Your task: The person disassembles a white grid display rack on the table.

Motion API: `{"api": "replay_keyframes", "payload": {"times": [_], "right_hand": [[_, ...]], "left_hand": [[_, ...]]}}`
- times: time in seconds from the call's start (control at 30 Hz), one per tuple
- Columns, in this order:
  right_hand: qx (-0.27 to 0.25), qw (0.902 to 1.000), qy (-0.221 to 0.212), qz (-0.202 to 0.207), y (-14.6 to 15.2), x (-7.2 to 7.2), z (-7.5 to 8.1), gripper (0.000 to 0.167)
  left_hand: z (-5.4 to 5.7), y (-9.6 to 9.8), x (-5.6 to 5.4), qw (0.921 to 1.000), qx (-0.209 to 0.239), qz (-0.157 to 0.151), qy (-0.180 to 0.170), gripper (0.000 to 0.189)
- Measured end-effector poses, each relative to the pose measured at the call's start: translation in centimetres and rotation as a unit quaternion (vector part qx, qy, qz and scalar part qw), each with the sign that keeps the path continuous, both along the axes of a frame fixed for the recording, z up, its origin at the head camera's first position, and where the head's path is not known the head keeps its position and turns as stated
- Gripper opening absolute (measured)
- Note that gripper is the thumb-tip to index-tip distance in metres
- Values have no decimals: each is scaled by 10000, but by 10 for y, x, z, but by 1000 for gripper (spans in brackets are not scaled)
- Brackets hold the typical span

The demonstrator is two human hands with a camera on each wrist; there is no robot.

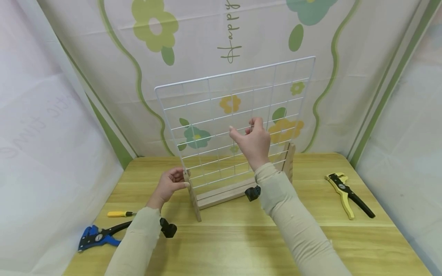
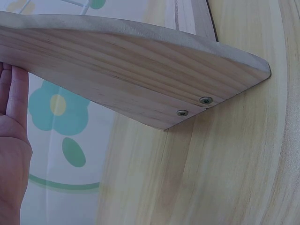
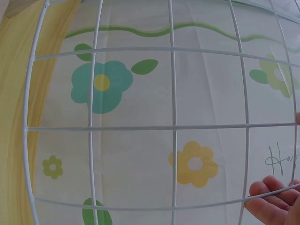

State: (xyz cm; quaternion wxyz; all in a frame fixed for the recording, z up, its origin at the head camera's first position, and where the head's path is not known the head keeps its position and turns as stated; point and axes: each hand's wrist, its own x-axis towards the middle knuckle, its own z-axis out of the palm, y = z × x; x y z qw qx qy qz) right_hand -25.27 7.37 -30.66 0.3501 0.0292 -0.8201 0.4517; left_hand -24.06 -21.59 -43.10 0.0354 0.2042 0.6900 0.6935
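A white wire grid panel stands leaning back in a wooden stand with a slotted base bar and two side pieces. At the left side piece, my left hand holds the upper end, thumb on the near edge and fingers behind it. In the left wrist view two screw heads show low on this piece. Near the grid's middle, my right hand has curled fingers at the wires, thumb held apart from them. The right wrist view has these fingertips right at a crossing wire.
A yellow-handled screwdriver and blue-and-black wire strippers lie left on the wooden table, partly behind the left sleeve. Yellow-and-black wire strippers lie at the right. A flower-printed cloth hangs behind the table.
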Motion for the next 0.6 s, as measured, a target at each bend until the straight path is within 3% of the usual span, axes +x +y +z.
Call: {"api": "replay_keyframes", "payload": {"times": [0.6], "right_hand": [[10,9999,109,28,-1,1,4,49]], "left_hand": [[-2,-2,-1,10000,48,-34,11,42]]}}
